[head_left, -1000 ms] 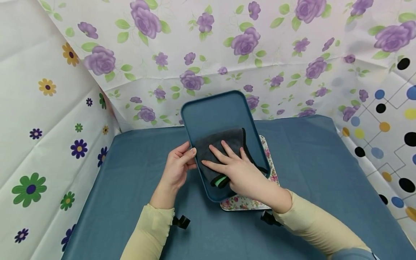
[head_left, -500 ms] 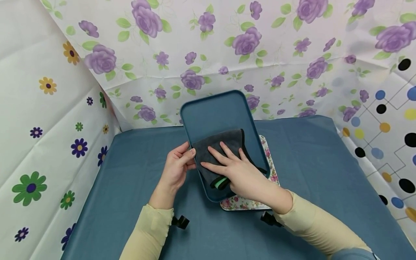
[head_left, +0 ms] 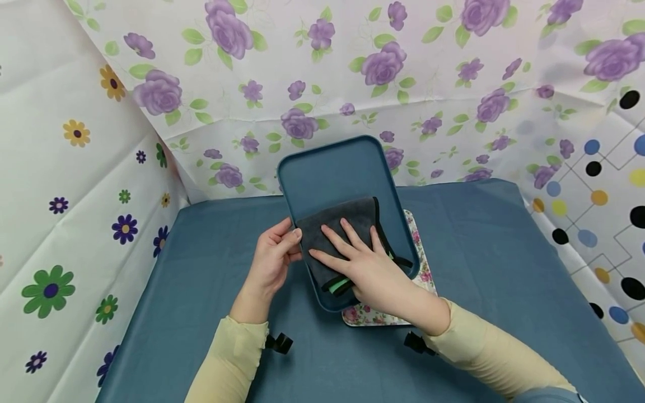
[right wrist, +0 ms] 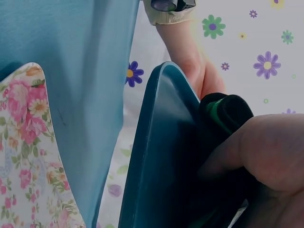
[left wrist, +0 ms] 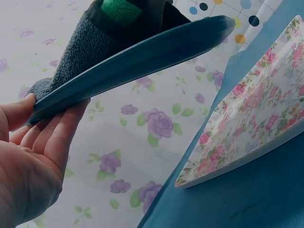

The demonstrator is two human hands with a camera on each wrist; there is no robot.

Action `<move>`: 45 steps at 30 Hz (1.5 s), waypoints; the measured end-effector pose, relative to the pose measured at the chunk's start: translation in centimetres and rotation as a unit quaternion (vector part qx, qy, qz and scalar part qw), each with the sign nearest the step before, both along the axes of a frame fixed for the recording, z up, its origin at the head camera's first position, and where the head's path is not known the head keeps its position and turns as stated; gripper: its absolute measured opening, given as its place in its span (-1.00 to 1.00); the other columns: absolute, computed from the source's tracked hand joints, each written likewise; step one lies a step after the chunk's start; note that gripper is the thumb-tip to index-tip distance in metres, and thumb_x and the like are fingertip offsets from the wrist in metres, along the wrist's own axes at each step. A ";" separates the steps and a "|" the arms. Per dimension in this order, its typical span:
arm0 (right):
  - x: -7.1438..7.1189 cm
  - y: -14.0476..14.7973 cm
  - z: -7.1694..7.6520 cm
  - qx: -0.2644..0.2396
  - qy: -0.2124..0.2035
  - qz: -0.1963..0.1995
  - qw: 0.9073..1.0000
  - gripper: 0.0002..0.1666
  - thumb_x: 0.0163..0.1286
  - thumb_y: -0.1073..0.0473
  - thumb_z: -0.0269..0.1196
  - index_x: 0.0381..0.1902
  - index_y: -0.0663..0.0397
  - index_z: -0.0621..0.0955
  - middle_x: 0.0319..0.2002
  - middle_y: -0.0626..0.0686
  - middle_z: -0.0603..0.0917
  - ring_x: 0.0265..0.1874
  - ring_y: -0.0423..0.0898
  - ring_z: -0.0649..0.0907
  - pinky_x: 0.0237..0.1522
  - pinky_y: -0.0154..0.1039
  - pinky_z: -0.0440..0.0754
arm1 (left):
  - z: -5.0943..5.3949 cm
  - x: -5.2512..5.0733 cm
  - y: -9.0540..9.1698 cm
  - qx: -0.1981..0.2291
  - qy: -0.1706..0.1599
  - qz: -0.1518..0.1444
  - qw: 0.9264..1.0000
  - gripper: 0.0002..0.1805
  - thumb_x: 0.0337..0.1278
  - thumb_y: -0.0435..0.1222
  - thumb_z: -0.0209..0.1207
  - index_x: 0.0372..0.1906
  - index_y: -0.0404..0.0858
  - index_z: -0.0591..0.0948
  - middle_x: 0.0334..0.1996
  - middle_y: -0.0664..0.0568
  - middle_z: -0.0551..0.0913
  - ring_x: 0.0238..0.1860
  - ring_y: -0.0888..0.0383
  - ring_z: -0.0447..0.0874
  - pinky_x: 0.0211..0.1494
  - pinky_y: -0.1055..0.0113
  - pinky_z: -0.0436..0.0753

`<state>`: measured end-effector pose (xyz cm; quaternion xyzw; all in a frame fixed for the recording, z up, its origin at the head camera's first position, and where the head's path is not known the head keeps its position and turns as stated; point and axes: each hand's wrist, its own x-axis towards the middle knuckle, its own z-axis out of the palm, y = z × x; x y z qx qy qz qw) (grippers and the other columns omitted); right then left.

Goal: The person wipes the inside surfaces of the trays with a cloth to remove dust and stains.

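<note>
A blue rectangular tray [head_left: 332, 173] is held up at a tilt above the table. My left hand [head_left: 272, 257] grips its left edge, thumb on the rim and fingers beneath, as the left wrist view also shows. On the tray's inner face lies a folded dark grey cloth [head_left: 314, 226] with black edging and a bit of green at its lower fold. My right hand [head_left: 373, 274] presses flat on the cloth with its fingers spread. In the right wrist view the rolled cloth edge [right wrist: 225, 111] shows beside the right thumb.
Below and to the right of the blue tray, a white floral tray [head_left: 423, 268] lies on the blue tablecloth [head_left: 473, 240], partly covered by it in the head view. Patterned sheets [head_left: 322, 106] stand at the back and both sides.
The blue tray has shifted very slightly up and to the left, together with both hands. The right hand and the cloth have slid a little to the left.
</note>
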<state>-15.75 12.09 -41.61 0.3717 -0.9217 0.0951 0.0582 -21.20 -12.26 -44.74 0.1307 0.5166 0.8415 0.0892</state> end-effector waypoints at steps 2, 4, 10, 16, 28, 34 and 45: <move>0.0 0.0 0.0 0.000 0.001 -0.002 1.000 0.31 0.21 0.58 0.36 0.73 -0.48 0.17 0.76 -0.05 -0.15 0.71 0.14 -0.20 0.41 0.65 0.09 | 0.0 0.0 -0.1 -0.001 0.002 0.003 1.000 -0.46 0.62 -0.52 0.03 0.57 -0.56 0.31 -0.07 0.00 0.86 -0.21 0.13 0.89 -0.21 0.27 0.82; 0.0 0.2 0.1 0.000 0.004 -0.004 1.000 0.30 0.22 0.60 0.33 0.73 -0.50 0.18 0.76 -0.06 -0.14 0.71 0.12 -0.20 0.42 0.64 0.09 | 0.1 0.1 -0.1 -0.004 0.004 0.006 1.000 -0.46 0.62 -0.53 0.03 0.56 -0.57 0.31 -0.07 0.01 0.86 -0.21 0.14 0.89 -0.21 0.27 0.82; 0.0 0.6 0.3 0.001 0.005 -0.010 1.000 0.30 0.19 0.62 0.31 0.71 -0.49 0.22 0.76 -0.07 -0.12 0.72 0.10 -0.19 0.44 0.62 0.06 | 0.0 0.0 -0.1 -0.012 0.013 0.006 1.000 -0.48 0.62 -0.52 0.04 0.53 -0.59 0.35 -0.13 0.03 0.87 -0.22 0.15 0.88 -0.20 0.28 0.82; 0.0 1.1 0.1 -0.012 -0.012 -0.025 1.000 0.33 0.15 0.67 0.25 0.70 -0.53 0.23 0.76 -0.10 -0.12 0.72 0.07 -0.21 0.47 0.61 0.00 | -0.1 0.0 -0.4 -0.020 0.014 0.010 1.000 -0.50 0.61 -0.51 0.07 0.51 -0.56 0.40 -0.20 0.06 0.87 -0.27 0.18 0.88 -0.22 0.28 0.82; 0.6 2.2 0.6 -0.066 -0.036 -0.071 0.995 0.31 0.13 0.75 0.14 0.67 -0.48 0.33 0.75 -0.06 -0.03 0.72 0.13 -0.13 0.44 0.65 -0.03 | 0.1 -0.4 -1.1 -0.042 0.025 -0.002 0.999 -0.48 0.61 -0.49 0.08 0.53 -0.54 0.39 -0.24 0.10 0.87 -0.30 0.22 0.85 -0.25 0.33 0.80; 0.9 2.3 0.5 -0.070 -0.037 -0.091 0.993 0.28 0.14 0.74 0.16 0.66 -0.45 0.35 0.75 -0.03 -0.03 0.71 0.18 -0.11 0.42 0.66 0.02 | 0.3 -0.4 -1.1 -0.052 0.024 -0.010 0.998 -0.46 0.60 -0.52 0.05 0.54 -0.60 0.32 -0.20 0.10 0.87 -0.27 0.22 0.86 -0.21 0.31 0.81; 1.5 1.6 0.7 -0.069 -0.048 -0.099 0.992 0.22 0.21 0.71 0.14 0.68 -0.39 0.32 0.74 0.03 -0.06 0.70 0.25 -0.14 0.41 0.66 0.03 | 0.4 -0.5 -0.7 -0.056 0.011 -0.006 0.998 -0.43 0.60 -0.50 0.06 0.57 -0.57 0.30 -0.24 0.13 0.86 -0.31 0.23 0.85 -0.22 0.32 0.80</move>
